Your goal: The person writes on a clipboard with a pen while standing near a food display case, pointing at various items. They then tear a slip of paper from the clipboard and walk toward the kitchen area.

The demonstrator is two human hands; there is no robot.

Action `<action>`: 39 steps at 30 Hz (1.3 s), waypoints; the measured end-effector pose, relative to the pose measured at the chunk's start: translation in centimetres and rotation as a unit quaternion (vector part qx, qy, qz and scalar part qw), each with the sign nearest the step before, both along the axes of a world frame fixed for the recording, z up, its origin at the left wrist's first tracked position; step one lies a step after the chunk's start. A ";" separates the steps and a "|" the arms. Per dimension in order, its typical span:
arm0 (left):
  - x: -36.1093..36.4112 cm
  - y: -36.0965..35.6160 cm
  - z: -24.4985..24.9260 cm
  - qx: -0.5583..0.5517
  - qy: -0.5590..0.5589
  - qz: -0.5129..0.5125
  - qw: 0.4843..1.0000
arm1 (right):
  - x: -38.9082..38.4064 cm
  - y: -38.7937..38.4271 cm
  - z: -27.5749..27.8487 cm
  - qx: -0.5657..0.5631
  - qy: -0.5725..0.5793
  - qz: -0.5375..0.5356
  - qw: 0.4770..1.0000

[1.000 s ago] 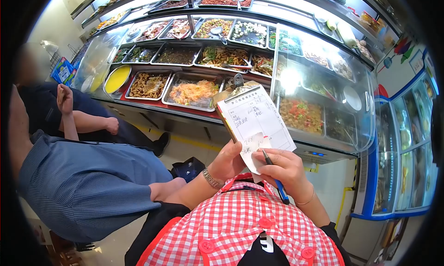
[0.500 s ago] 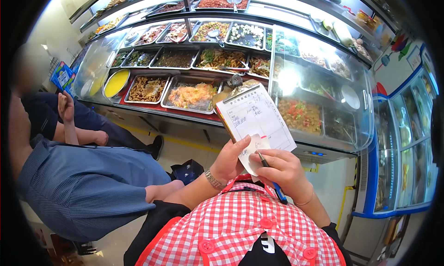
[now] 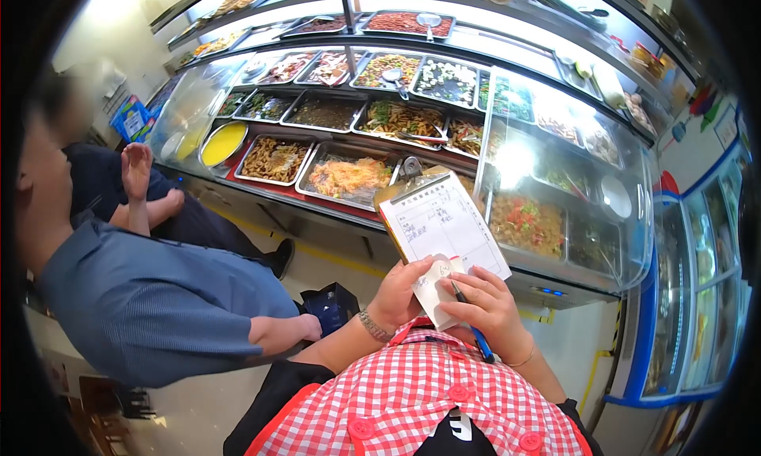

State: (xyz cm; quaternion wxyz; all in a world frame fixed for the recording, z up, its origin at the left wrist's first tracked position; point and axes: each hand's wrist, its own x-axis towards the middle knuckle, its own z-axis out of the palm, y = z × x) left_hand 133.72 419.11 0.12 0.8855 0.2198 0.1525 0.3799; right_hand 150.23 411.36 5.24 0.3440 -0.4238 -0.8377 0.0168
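Observation:
A clipboard (image 3: pixel 411 169) with a printed, partly handwritten form (image 3: pixel 456 230) is tilted in front of my chest. My left hand (image 3: pixel 396 296) is closed at its lower left edge, thumb on a small white paper slip (image 3: pixel 430 297) with writing on it. The slip overlaps the form's bottom part. How my left fingers grip underneath is hidden. In my right hand (image 3: pixel 493 309) is a blue and black pen (image 3: pixel 481 342), its tip pointing up at the slip. My right fingers rest along the slip's right side and the form's lower edge.
Ahead stands a food counter with several metal trays, including a shredded dish (image 3: pixel 349 176), and a bowl of yellow liquid (image 3: pixel 223 144). A glass cover (image 3: pixel 571 179) encloses its right side. A person in a blue shirt (image 3: pixel 166 297) is close on my left. A glass-door fridge (image 3: pixel 697 282) stands right.
The view has shifted, so the counter sits lower and further right. My right fingers have spread somewhat over the slip and form. The person at left has raised their head into view.

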 end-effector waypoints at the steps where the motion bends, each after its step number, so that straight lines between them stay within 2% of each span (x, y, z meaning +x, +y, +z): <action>1: 0.1 0.0 0.1 -0.001 0.008 0.010 1.000 | 0.5 0.2 -0.4 0.007 -0.007 0.013 1.000; 5: 1.2 -0.4 -0.1 -0.016 -0.003 0.050 0.999 | 2.4 1.1 -0.4 0.029 -0.003 0.060 0.998; 10: 3.7 -1.1 0.2 0.016 0.008 0.092 0.996 | 5.7 1.4 -0.5 0.046 0.046 0.077 0.995; 14: 5.4 -1.7 0.2 0.012 0.008 0.105 0.994 | 8.0 1.6 -0.2 0.079 0.021 0.096 0.992; 20: 7.3 -2.4 -0.1 -0.006 -0.037 0.122 0.992 | 12.2 1.9 -0.8 0.103 0.093 0.103 0.985; 22: 7.8 -2.9 -0.1 0.014 -0.006 0.146 0.989 | 14.0 1.8 -1.3 0.090 0.191 0.057 0.976; 23: 8.0 -3.2 0.0 0.022 0.010 0.158 0.987 | 14.5 1.8 -1.2 0.032 0.284 0.028 0.958; 25: 8.3 -3.6 0.3 0.044 0.010 0.150 0.988 | 15.3 1.9 -0.7 0.019 0.347 0.010 0.937; 27: 8.7 -4.0 0.4 0.059 0.015 0.141 0.988 | 15.8 2.3 -0.2 0.109 0.296 0.033 0.948; 30: 9.4 -4.6 0.2 0.080 0.028 0.129 0.988 | 15.8 2.6 0.4 0.158 0.118 0.119 0.973; 32: 9.6 -4.9 0.0 0.095 0.034 0.123 0.987 | 15.5 2.5 0.7 0.118 0.042 0.166 0.978; 39: 9.6 -5.7 0.6 0.105 0.036 0.120 0.987 | 15.9 2.2 1.2 0.066 -0.017 0.207 0.976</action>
